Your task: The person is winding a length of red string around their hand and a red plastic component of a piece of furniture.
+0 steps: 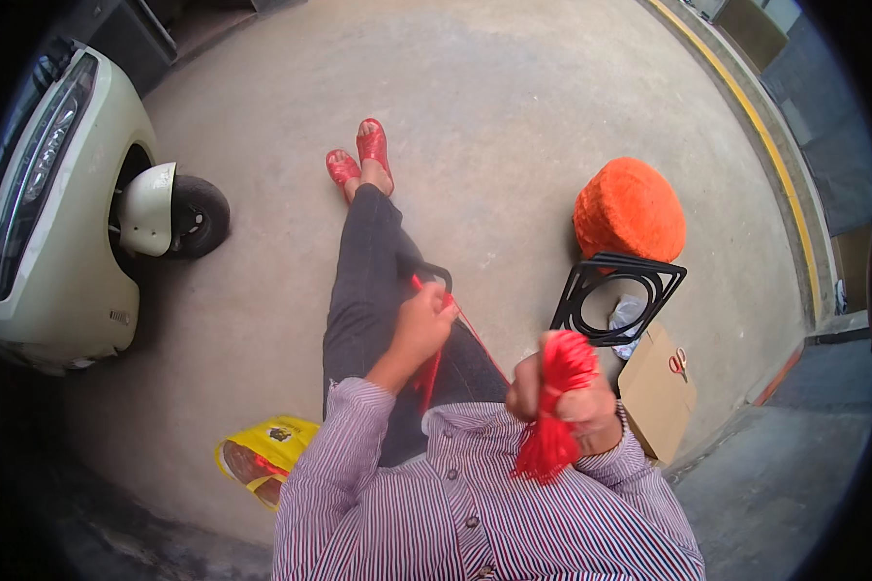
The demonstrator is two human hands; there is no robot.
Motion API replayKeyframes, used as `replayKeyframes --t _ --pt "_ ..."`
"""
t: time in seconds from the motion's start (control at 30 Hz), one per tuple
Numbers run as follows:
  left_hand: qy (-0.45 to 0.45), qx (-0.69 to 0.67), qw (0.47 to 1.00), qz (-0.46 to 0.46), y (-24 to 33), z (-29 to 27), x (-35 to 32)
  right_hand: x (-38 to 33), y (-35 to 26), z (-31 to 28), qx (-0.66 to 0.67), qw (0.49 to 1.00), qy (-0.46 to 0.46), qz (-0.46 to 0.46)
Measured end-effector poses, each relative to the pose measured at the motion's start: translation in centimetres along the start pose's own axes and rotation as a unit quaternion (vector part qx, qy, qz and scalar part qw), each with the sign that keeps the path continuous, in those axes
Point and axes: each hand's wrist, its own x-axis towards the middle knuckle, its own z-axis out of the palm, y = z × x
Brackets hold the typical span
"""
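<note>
My right hand is closed round the middle of a bundle of bright red cord, held in front of my striped shirt. The bundle fans out above and below the fist and is slightly blurred. Over my thighs, my left hand is closed on a length of red cord. A thin red strand runs from near it down toward the bundle, and more red hangs below that hand. Just beyond the left fingers, a black bar with a rounded corner rests at my legs; the rest of it is hidden.
Black square frames with rings stand at the right, by an orange plush stool. Nearer lie a cardboard box, scissors and clear plastic. At left are a yellow bag and a pale vehicle with its wheel.
</note>
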Motion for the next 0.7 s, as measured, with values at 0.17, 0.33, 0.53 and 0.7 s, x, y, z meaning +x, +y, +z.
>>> replayKeyframes --t 0.17,0.33,0.53,0.7 --pt "0.229 -0.042 0.949 0.21 2.2 -0.3 -0.2 2.7 -2.9 -2.5 -0.363 0.917 -0.002 -0.164" --pt "0.156 -0.274 0.948 -0.042 1.4 -2.0 2.0 7.4 -0.6 -9.4 -0.871 0.489 0.044 -0.025" --pt "0.009 -0.286 0.929 -0.235 0.4 -2.1 2.3 11.4 5.6 -13.1 -0.744 0.662 0.078 0.046" --pt "0.088 -0.292 0.947 -0.102 1.9 -2.9 2.3 10.9 5.4 -14.8 -0.34 0.926 0.154 0.056"
